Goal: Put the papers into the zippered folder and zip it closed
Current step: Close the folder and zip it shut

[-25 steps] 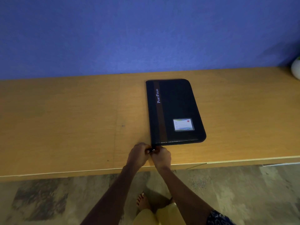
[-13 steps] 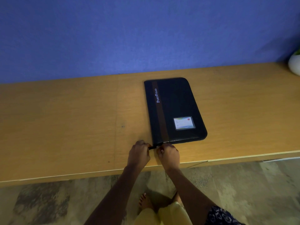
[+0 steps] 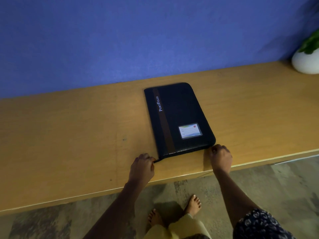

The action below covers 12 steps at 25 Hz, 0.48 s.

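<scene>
The black zippered folder [image 3: 179,118] lies flat and closed on the wooden table [image 3: 69,135], close to its front edge. The spine side is to the left, and a brown stripe runs lengthwise beside the word "PortFolio". A small label card [image 3: 189,130] sits in a window near its near right corner. No papers show outside it.

The left hand [image 3: 142,168] rests knuckles-up on the table at the folder's near left corner. Its thumb and fingertips pinch a short dark tab [image 3: 156,161] that sticks out from that corner. The right hand [image 3: 221,157] is at the near right corner. Its fingers are curled and bunched against the rounded edge, pinching at it, and the small part they hold is hidden under them. Both forearms reach in from below, spread apart about as far as the folder's near edge is long.

A second ago both hands were huddled together at the near left corner, fingertips almost touching. Half a second ago the right hand had just begun to part from the left. Now it has travelled along the whole near edge to the opposite corner, while the left hand has kept its hold at the same corner. The folder has stayed in place.

A white plant pot [image 3: 305,62] stands at the table's far right, against the blue wall [image 3: 120,40].
</scene>
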Available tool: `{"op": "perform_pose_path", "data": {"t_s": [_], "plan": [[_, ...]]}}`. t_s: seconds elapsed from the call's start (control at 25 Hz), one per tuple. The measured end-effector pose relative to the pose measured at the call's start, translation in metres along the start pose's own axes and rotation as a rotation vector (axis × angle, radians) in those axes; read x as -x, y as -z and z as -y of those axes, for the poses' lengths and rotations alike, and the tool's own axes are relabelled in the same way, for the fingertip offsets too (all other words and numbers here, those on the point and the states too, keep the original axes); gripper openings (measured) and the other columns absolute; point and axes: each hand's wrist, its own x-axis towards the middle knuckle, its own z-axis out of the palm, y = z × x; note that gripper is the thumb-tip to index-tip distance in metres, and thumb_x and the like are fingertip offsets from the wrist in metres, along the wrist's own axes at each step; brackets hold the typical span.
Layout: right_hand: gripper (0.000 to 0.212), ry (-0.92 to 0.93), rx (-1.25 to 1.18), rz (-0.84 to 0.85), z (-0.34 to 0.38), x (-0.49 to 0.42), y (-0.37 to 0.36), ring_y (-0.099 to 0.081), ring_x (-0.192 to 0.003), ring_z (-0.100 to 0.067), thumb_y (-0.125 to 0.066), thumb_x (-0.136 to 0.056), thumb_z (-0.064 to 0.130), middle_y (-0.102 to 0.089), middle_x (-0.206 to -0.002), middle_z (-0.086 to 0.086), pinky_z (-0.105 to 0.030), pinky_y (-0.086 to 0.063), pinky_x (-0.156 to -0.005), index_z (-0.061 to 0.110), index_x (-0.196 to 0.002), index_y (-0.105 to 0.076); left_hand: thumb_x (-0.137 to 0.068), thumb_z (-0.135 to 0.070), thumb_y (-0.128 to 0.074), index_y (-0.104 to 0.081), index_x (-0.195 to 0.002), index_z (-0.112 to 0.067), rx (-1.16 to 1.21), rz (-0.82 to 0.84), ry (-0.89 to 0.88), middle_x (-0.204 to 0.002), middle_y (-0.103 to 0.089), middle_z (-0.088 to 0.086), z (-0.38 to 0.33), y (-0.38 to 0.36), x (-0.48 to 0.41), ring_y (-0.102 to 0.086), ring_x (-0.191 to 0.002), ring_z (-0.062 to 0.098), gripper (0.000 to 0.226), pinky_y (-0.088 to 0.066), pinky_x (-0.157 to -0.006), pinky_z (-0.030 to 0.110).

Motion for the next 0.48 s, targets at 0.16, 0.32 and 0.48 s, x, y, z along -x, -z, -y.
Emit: {"op": "perform_pose_path", "data": {"t_s": [0.16, 0.32, 0.48], "plan": [[0.013, 0.064, 0.006, 0.032, -0.015, -0.021, 0.005, -0.063, -0.078, -0.034, -0.065, -0.086, 0.008, -0.067, -0.088, -0.02, -0.041, -0.054, -0.07, -0.001, -0.094, -0.069, -0.087, -0.025, -0.06, -0.062, -0.121, -0.027, -0.05, 0.073, -0.029, -0.116, -0.059, -0.007, 0.001, 0.001, -0.004, -0.055, -0.104, 0.011, 0.034, -0.046, -0.09, 0.025], [0.017, 0.131, -0.11, 0.063, -0.034, -0.026, 0.001, -0.062, -0.082, -0.036, -0.068, -0.08, 0.003, -0.066, -0.093, -0.019, -0.037, -0.05, -0.071, 0.0, -0.097, -0.07, -0.081, -0.043, -0.055, -0.055, -0.12, -0.028, -0.04, 0.104, -0.036, -0.115, -0.055, -0.01, -0.011, 0.019, -0.028, -0.056, -0.103, 0.014, 0.041, -0.042, -0.088, 0.031], [0.019, 0.172, -0.193, 0.11, -0.047, -0.036, 0.002, -0.063, -0.083, -0.03, -0.071, -0.078, 0.003, -0.066, -0.098, -0.014, -0.033, -0.05, -0.073, 0.003, -0.097, -0.072, -0.088, -0.028, -0.057, -0.051, -0.129, -0.026, 0.034, 0.059, -0.243, -0.131, -0.047, -0.003, -0.079, 0.032, -0.093, -0.048, -0.119, 0.016, 0.041, -0.045, -0.095, 0.036]]}}
